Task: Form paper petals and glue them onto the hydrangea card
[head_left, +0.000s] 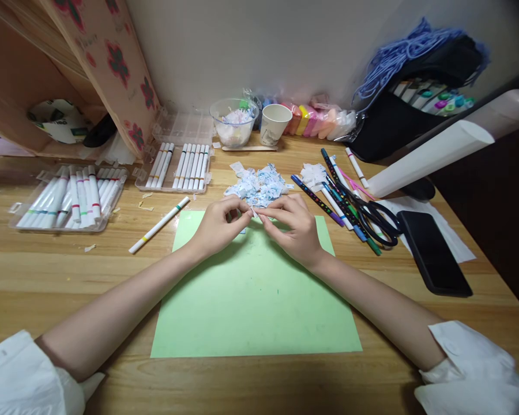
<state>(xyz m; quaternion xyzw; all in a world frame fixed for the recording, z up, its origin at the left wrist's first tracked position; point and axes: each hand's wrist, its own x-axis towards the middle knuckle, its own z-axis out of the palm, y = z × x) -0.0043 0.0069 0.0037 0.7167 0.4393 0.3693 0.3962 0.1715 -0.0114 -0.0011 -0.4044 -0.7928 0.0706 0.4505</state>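
Head view: both hands are up at the far edge of the green sheet [255, 305], fingertips nearly meeting over it, and from what I can see they're pinching a small pale scrap [255, 212] between them. It's tiny and half covered, so I honestly can't tell which way its long side runs. The pile of paper scraps [262, 183] sits on the counter [82, 288] just beyond the fingertips, straight ahead, spread a bit wider left to right. Neither hand looks clearly nearer to it. Pose-wise, the left hand [225, 226] has thumb and index closed together, knuckles up, while the right hand [292, 227] points its thumb and index leftward with the other fingers curled. Forearms slant in from the lower corners like a wide upside-down V, wrists above the sheet. A lone marker [159, 225] lies slantwise off to the left, and a dotted pen [315, 199] is just beside the right hand.
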